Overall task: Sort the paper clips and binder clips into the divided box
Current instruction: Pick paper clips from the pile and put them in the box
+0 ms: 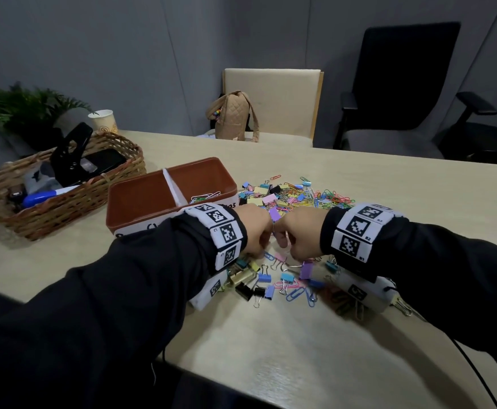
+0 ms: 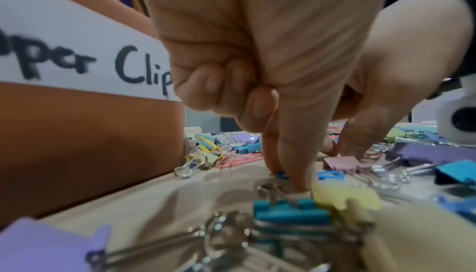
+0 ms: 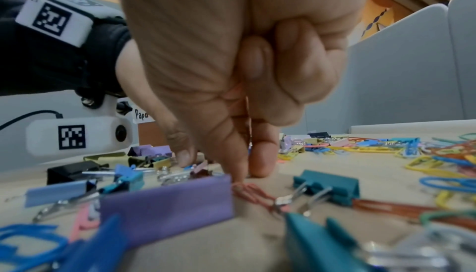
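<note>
Head view: both hands work a scatter of clips on the desk (image 1: 359,335) just right of the divided box (image 1: 141,202). Left hand (image 1: 256,231), grip narrow, pinches a blue paper clip (image 2: 283,175) against the desk; right hand (image 1: 297,234) pinches a pink paper clip (image 3: 247,190). A few paper clips (image 1: 204,196) lie in the box's right compartment.

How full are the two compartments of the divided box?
Divided box: right compartment holds a few paper clips; the left compartment looks empty, though its near floor is hidden.
</note>
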### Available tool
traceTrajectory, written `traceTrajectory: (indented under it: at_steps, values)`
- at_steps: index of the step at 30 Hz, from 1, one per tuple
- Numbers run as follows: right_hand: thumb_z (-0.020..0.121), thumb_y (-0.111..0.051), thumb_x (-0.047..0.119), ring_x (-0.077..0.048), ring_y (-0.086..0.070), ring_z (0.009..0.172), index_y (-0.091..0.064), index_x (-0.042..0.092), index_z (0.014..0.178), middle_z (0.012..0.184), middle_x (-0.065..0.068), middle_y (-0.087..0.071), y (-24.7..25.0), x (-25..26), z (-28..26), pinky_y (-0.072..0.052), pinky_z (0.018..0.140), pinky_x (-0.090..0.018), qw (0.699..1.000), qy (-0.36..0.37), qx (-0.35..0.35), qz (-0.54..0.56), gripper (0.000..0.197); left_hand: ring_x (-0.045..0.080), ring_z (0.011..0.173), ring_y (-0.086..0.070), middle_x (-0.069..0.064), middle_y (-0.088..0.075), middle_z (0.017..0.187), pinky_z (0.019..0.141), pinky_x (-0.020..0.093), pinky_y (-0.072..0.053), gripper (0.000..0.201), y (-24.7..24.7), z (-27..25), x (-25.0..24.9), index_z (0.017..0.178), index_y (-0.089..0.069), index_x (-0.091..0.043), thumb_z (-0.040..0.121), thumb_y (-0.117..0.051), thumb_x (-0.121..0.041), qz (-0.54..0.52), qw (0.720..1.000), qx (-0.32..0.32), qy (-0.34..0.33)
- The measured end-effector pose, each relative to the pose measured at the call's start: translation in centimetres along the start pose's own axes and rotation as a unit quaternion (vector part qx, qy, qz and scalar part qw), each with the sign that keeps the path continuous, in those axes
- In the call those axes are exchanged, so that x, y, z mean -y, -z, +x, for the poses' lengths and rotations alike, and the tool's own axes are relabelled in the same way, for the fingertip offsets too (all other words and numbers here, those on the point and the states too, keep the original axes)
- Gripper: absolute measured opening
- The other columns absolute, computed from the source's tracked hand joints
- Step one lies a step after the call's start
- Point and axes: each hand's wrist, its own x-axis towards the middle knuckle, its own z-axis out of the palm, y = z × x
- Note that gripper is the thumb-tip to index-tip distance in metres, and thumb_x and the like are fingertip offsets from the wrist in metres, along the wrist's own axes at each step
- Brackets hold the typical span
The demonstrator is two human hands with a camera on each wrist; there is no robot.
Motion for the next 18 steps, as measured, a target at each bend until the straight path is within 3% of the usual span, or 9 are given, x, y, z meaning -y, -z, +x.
traceTrajectory:
  at_steps: [3,6,9,12,14,18]
  values:
    - [0.077,-0.075,0.025,-0.015,-0.051,0.078,-0.066,0.021,0.098,0.083,0.006,-0.057,-0.13,-0.37,-0.18,-0.044,0.072,-0.025,1.0,-0.005,-0.013,0.022,0.024,0.017,0.084,-0.061,0.0,-0.066,0.089,0.066,0.022,-0.042,0.026,-0.31,-0.02,0.33,0.098,-0.07,-0.018,0.075,-0.078,-0.027,-0.053,0.999,-0.002,0.011]
    - [0.08,-0.068,0.014,-0.019,-0.056,0.079,-0.062,0.018,0.08,0.09,-0.003,-0.069,-0.2,-0.23,-0.23,-0.044,0.07,-0.026,0.999,-0.004,-0.015,0.032,0.008,0.009,0.067,-0.057,-0.005,-0.063,0.076,0.058,0.019,-0.043,0.021,-0.25,-0.05,0.34,0.093,-0.072,-0.017,0.074,-0.08,-0.024,-0.086,0.996,-0.001,0.008]
    - [0.083,-0.056,0.006,-0.026,-0.06,0.082,-0.055,0.017,0.07,0.099,-0.012,-0.071,-0.3,-0.15,0.1,-0.04,0.06,-0.025,0.999,-0.012,0.019,0.023,0.017,0.01,0.067,-0.056,-0.002,-0.067,0.08,0.059,0.02,-0.043,0.015,-0.24,0.25,-0.03,0.089,-0.073,-0.012,0.077,-0.076,-0.021,-0.059,0.998,0.01,-0.001]
    - [0.085,-0.053,0.01,-0.021,-0.047,0.071,-0.06,0.015,0.079,0.088,-0.016,-0.065,-0.64,0.04,0.46,-0.034,0.051,-0.023,0.998,-0.022,0.052,-0.021,0.01,0.021,0.067,-0.049,0.006,-0.057,0.074,0.053,0.025,-0.036,0.016,-0.76,0.57,-0.46,0.082,-0.068,-0.011,0.082,-0.068,-0.026,0.001,1.0,0.027,0.005]
    - [0.087,-0.052,0.013,-0.021,-0.043,0.071,-0.059,0.014,0.082,0.078,-0.009,-0.052,-0.87,0.17,0.56,-0.032,0.051,-0.024,0.997,-0.026,0.061,-0.049,0.009,0.023,0.067,-0.047,0.006,-0.053,0.072,0.051,0.026,-0.033,0.019,-1.09,0.59,-0.55,0.078,-0.061,-0.011,0.085,-0.062,-0.028,0.017,0.999,0.029,0.018]
    - [0.09,-0.05,0.018,-0.022,-0.045,0.072,-0.067,0.005,0.096,0.082,-0.007,-0.054,-1.04,0.57,0.09,-0.031,0.051,-0.023,0.995,-0.014,0.053,-0.077,0.023,0.022,0.079,-0.05,0.006,-0.054,0.083,0.067,0.027,-0.04,0.024,-0.63,0.1,-0.43,0.091,-0.059,-0.01,0.095,-0.042,-0.027,-0.039,0.998,0.022,0.046]
